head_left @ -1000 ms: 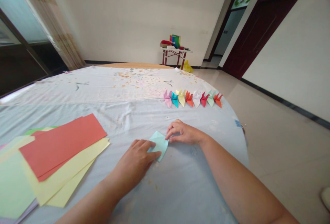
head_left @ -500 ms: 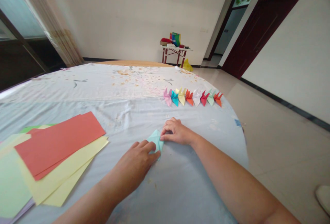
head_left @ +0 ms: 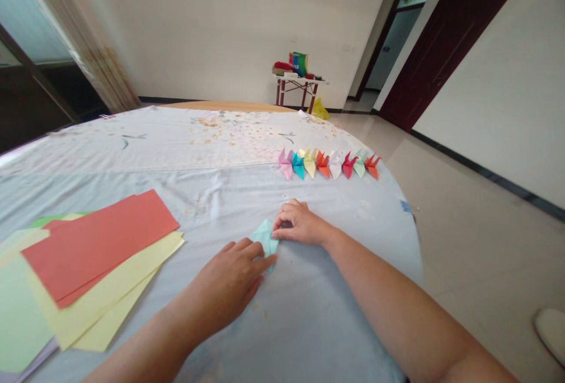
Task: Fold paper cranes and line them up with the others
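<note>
Mint paper (head_left: 263, 232) is on the desk (head_left: 318, 312), right of the red sheets (head_left: 101, 247). I see left hand (head_left: 233, 268) pressing it, fingers slightly spread; right hand (head_left: 302, 223) pinching its edge. I'd pin firmly, match edges exactly, then crease outward.

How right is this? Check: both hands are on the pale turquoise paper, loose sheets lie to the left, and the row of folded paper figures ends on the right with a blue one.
One slip: in the head view, the row ends on the right with an orange figure, not blue. Left hand and right hand are on the pale turquoise paper; loose sheets lie left.
</note>
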Demonstrator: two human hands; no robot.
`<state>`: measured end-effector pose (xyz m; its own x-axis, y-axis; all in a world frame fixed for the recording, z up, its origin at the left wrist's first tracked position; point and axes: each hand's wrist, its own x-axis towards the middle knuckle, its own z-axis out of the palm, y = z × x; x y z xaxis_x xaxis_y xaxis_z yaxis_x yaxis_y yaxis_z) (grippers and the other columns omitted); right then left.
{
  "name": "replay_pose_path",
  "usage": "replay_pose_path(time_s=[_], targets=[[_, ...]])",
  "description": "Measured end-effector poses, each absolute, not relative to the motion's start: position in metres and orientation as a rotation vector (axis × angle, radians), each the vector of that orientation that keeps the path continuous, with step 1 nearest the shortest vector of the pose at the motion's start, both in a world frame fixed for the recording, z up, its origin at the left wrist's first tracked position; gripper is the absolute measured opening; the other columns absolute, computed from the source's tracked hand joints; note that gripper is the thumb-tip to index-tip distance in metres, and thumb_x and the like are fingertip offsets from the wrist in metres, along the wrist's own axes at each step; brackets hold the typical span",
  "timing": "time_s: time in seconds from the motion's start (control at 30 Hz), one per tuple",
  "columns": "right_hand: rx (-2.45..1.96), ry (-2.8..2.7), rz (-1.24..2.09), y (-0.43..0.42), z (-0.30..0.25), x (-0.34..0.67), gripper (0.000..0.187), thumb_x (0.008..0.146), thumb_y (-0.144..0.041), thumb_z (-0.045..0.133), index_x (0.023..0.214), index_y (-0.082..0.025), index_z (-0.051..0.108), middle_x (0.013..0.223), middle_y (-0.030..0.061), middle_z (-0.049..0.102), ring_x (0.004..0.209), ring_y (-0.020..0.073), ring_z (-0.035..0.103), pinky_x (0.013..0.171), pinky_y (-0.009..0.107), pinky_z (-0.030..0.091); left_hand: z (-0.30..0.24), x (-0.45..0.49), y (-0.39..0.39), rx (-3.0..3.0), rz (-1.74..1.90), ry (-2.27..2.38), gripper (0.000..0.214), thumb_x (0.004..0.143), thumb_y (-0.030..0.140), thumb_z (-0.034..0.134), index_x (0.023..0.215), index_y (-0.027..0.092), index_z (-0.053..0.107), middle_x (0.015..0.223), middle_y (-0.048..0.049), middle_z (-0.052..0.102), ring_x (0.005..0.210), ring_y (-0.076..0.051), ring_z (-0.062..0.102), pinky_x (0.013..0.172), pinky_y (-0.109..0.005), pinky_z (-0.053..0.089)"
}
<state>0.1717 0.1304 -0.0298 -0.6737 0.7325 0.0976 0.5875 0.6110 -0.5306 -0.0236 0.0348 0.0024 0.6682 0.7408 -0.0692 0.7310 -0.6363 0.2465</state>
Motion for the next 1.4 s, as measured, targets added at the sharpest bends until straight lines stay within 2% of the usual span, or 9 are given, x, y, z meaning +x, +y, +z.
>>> replay_pose_path(time_s=[0.4, 0.6, 0.7, 1.2, 1.27, 1.4], targets=[[-1.090, -2.540, 0.650, 0.1309, -0.0315, 0.1714, 0.019, 0.073, -0.041, 0.065, 0.078, -0.022, 0.067, 0.078, 0.0013, 0.058, 0.088, 0.0176, 0.045, 0.082, 0.032, 0.029, 0.0034, -0.0226, 0.0349, 2.665, 0.043, 1.182, 0.032, 0.084, 0.017, 0.040, 0.110, 0.029, 0.054, 0.093, -0.0048, 0.055, 0.089, -0.019, 0.050, 0.080, -0.034, 0.040], [-1.078, -2.536, 0.636, 0.1311, -0.0319, 0.1715, 0.018, 0.072, -0.040, 0.066, 0.076, -0.022, 0.067, 0.077, 0.0011, 0.058, 0.087, 0.0173, 0.046, 0.081, 0.031, 0.029, 0.0041, -0.0233, 0.0352, 2.625, 0.060, 1.160, 0.041, 0.082, 0.015, 0.043, 0.119, 0.032, 0.047, 0.097, -0.0033, 0.055, 0.091, -0.019, 0.050, 0.082, -0.034, 0.039], [-1.080, -2.536, 0.635, 0.1309, -0.0313, 0.1712, 0.018, 0.072, -0.040, 0.066, 0.076, -0.022, 0.067, 0.078, 0.0008, 0.058, 0.086, 0.0170, 0.046, 0.081, 0.031, 0.029, 0.0047, -0.0229, 0.0352, 2.618, 0.053, 1.156, 0.041, 0.082, 0.014, 0.043, 0.117, 0.033, 0.049, 0.095, -0.0030, 0.055, 0.090, -0.019, 0.050, 0.081, -0.033, 0.039], [-1.152, -2.521, 0.646, 0.1309, -0.0304, 0.1698, 0.020, 0.070, -0.040, 0.067, 0.076, -0.022, 0.066, 0.080, 0.0012, 0.058, 0.088, 0.0182, 0.046, 0.080, 0.031, 0.029, 0.0067, -0.0190, 0.0304, 2.681, -0.008, 1.208, 0.034, 0.082, 0.015, 0.041, 0.110, 0.028, 0.055, 0.094, -0.0063, 0.055, 0.090, -0.020, 0.050, 0.079, -0.036, 0.040], [-1.175, -2.507, 0.639, 0.1308, -0.0308, 0.1697, 0.021, 0.069, -0.041, 0.068, 0.076, -0.021, 0.066, 0.081, 0.0015, 0.059, 0.089, 0.0187, 0.046, 0.080, 0.031, 0.028, 0.0071, -0.0185, 0.0300, 2.675, -0.008, 1.218, 0.033, 0.082, 0.014, 0.041, 0.109, 0.028, 0.056, 0.099, -0.0066, 0.056, 0.091, -0.021, 0.050, 0.080, -0.036, 0.040], [-1.225, -2.466, 0.624, 0.1286, -0.0308, 0.1692, 0.024, 0.067, -0.043, 0.069, 0.077, -0.022, 0.065, 0.083, 0.0013, 0.059, 0.091, 0.0194, 0.046, 0.080, 0.032, 0.027, 0.0076, -0.0192, 0.0310, 2.691, 0.029, 1.168, 0.036, 0.079, 0.011, 0.042, 0.108, 0.028, 0.056, 0.126, -0.0039, 0.049, 0.098, -0.021, 0.049, 0.083, -0.037, 0.040]])
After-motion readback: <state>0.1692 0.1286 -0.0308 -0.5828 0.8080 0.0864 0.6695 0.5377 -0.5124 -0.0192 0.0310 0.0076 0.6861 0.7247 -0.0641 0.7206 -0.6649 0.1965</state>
